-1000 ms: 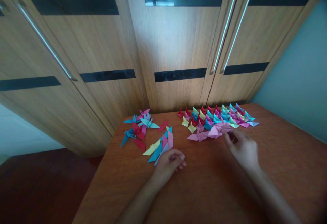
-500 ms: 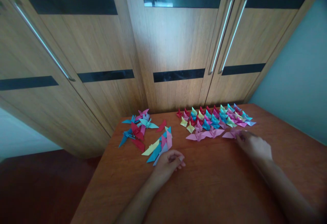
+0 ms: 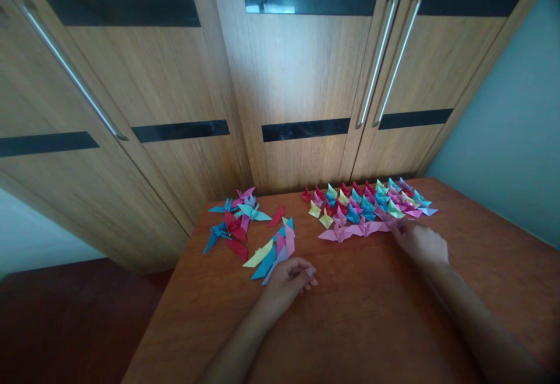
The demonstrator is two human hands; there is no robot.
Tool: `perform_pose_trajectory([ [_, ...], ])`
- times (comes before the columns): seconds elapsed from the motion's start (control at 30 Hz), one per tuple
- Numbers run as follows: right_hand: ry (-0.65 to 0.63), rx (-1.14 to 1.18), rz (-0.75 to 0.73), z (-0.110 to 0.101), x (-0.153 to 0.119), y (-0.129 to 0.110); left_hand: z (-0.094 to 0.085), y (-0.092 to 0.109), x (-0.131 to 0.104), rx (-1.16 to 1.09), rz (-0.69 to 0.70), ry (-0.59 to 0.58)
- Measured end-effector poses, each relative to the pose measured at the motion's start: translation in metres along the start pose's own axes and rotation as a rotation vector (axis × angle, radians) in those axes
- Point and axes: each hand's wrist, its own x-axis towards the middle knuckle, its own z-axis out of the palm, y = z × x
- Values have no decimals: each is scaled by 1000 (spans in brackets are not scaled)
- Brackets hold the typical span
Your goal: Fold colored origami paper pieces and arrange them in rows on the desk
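My right hand (image 3: 422, 243) is closed on a pink paper crane (image 3: 389, 224) at the right end of the front row. That crane touches the neighbouring pink crane (image 3: 364, 229), and its right part is hidden by my fingers. Behind stand rows of colourful folded cranes (image 3: 368, 208). My left hand (image 3: 291, 279) rests on the table with its fingers curled together; whether anything is between them is too small to tell. It lies against the near end of a group of flat folded papers (image 3: 265, 261) in blue, yellow, pink and lilac.
On the wooden table (image 3: 350, 314), a loose pile of cranes (image 3: 236, 223) lies at the back left, with a red folded piece (image 3: 276, 216) beside it. A wooden cupboard (image 3: 297, 74) with metal handles rises behind the table. A pale wall (image 3: 507, 139) is at the right.
My right hand has moved left with the pink crane, closing the gap to the neighbouring pink crane. My left hand has stayed in place.
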Motion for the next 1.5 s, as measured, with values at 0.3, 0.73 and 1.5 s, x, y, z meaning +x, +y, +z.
perform_pose_trajectory([
  [0.3,-7,34,23,-2,-2,-3,0,1,0,16,7,-5],
  [0.73,-37,72,56,-3,-4,-3,0,1,-1,4,7,-3],
  [1.5,-53,651,-513,-13,-74,-157,-14,3,2,-72,57,68],
])
